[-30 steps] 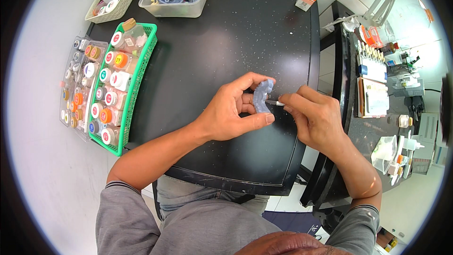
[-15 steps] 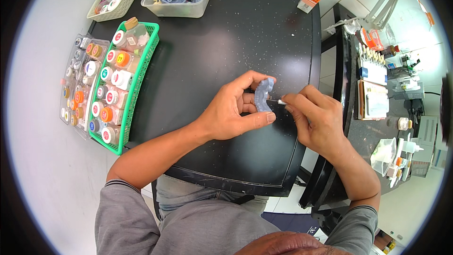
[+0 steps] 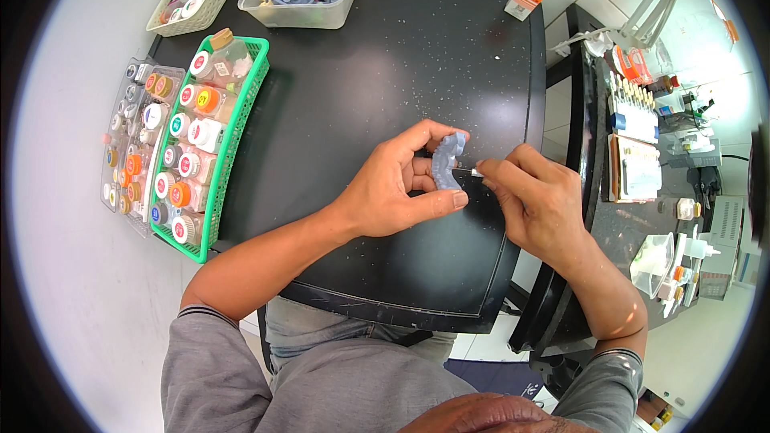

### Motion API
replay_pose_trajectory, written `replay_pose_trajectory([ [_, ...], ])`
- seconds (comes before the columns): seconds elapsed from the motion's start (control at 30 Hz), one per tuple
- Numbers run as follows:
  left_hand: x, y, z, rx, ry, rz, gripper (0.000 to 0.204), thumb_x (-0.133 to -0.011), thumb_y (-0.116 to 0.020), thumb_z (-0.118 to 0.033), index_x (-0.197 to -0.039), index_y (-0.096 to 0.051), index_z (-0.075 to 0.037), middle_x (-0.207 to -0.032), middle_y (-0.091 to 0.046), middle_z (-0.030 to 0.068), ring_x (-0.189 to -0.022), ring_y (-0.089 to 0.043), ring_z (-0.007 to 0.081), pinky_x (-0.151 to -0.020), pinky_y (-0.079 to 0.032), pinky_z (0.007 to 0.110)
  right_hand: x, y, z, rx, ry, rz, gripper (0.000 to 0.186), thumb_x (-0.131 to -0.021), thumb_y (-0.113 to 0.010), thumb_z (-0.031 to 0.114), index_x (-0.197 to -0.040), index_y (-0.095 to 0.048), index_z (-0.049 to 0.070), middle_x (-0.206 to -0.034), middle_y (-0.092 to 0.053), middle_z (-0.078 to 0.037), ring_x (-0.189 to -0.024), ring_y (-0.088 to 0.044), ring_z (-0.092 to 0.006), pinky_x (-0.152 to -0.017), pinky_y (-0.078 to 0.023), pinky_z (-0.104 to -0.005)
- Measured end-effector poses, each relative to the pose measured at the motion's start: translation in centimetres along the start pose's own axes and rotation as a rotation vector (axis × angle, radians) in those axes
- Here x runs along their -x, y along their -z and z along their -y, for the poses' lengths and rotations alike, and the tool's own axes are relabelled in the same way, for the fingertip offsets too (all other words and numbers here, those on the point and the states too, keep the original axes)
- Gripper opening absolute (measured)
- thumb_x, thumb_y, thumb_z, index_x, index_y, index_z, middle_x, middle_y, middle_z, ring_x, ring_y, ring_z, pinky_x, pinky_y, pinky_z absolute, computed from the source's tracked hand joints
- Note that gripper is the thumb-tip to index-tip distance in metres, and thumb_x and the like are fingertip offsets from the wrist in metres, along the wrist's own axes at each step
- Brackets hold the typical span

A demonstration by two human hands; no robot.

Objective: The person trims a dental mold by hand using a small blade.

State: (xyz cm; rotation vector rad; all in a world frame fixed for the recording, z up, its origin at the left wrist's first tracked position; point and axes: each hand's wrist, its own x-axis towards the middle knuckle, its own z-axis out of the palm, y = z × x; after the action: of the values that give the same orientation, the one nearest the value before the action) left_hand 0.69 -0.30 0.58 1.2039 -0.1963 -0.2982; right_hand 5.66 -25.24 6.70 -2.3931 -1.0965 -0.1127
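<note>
I have the blue-grey dental arch [image 3: 443, 167] above the bench [image 3: 345, 104], standing almost on end in my left hand [image 3: 381, 188]. My index finger is at its upper end and my thumb at the lower one, with the other fingers bent in behind it, so the piece is held across its two ends. The fingers of my right hand [image 3: 539, 202] are pinched together on the pale handle of a slim tool [image 3: 478, 172], whose thin shaft points at the arch's inner curve; I cannot tell whether the tip touches.

I judge the arch light and stiff, hard enough to take a firm grip yet likely brittle at the small teeth along its edge. It is best taken by the two ends or the thick base, with curled fingers backing the middle. The smooth surface may slip a little under sideways pressure. The tool looks light too, and gripping it low, close to the shaft, should give finer control.

Pale specks [image 3: 405, 100] dot the bench beyond my hands. A green basket [image 3: 250, 100] of capped bottles stands to my left, and a translucent tub [image 3: 305, 16] of similar blue-grey pieces sits at the far side.
</note>
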Motion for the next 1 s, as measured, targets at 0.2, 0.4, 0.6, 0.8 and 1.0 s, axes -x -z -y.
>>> replay_pose_trajectory([
  [0.2,0.1,0.0,0.1,-0.012,-0.011,0.018,0.072,-0.1,-0.086,-0.007,-0.161,-0.05,0.003,-0.133,-0.058,0.0107,-0.105,-0.071,0.0129,-0.088,-0.062,0.028,-0.2,0.2,-0.1,-0.053,-0.023,0.055,0.021,-0.092,-0.08,0.003,-0.111,-0.081,0.014,-0.084,-0.064,-0.006,-0.065,-0.068,-0.0294,-0.058,-0.052,-0.0425],
  [0.4,0.2,0.2,0.3,-0.016,-0.027,0.05,0.072,-0.1,-0.086,-0.006,-0.162,-0.049,0.003,-0.131,-0.061,0.0105,-0.106,-0.073,0.0155,-0.09,-0.062,0.031,-0.3,0.3,-0.5,-0.136,-0.047,0.095,0.016,-0.096,-0.08,0.005,-0.111,-0.081,0.011,-0.083,-0.066,-0.009,-0.066,-0.069,-0.0328,-0.058,-0.051,-0.0435],
  [0.6,0.3,0.3,0.4,-0.026,-0.043,0.078,0.074,-0.1,-0.084,-0.004,-0.164,-0.048,0.002,-0.132,-0.062,0.0103,-0.106,-0.072,0.0172,-0.091,-0.062,0.034,-0.4,0.4,-1.2,-0.232,-0.067,0.135,0.015,-0.098,-0.079,0.006,-0.112,-0.081,0.01,-0.085,-0.069,-0.011,-0.068,-0.069,-0.0353,-0.061,-0.052,-0.0442],
  [0.8,0.4,0.3,0.3,-0.043,-0.049,0.102,0.074,-0.1,-0.084,-0.003,-0.165,-0.049,0.003,-0.132,-0.063,0.01,-0.106,-0.072,0.0185,-0.092,-0.062,0.035,-0.5,0.4,-1.9,-0.306,-0.087,0.189,0.014,-0.099,-0.079,0.007,-0.112,-0.081,0.01,-0.086,-0.072,-0.011,-0.069,-0.069,-0.0349,-0.064,-0.053,-0.0437],
  [1.0,0.4,0.2,0.3,-0.05,-0.048,0.117,0.075,-0.099,-0.084,-0.003,-0.165,-0.049,0.002,-0.14,-0.062,0.0107,-0.109,-0.072,0.0192,-0.096,-0.062,0.036,-0.7,0.4,-2.1,-0.345,-0.092,0.22,0.014,-0.098,-0.078,0.005,-0.111,-0.08,0.009,-0.084,-0.072,-0.011,-0.071,-0.069,-0.0337,-0.066,-0.053,-0.0435],
])
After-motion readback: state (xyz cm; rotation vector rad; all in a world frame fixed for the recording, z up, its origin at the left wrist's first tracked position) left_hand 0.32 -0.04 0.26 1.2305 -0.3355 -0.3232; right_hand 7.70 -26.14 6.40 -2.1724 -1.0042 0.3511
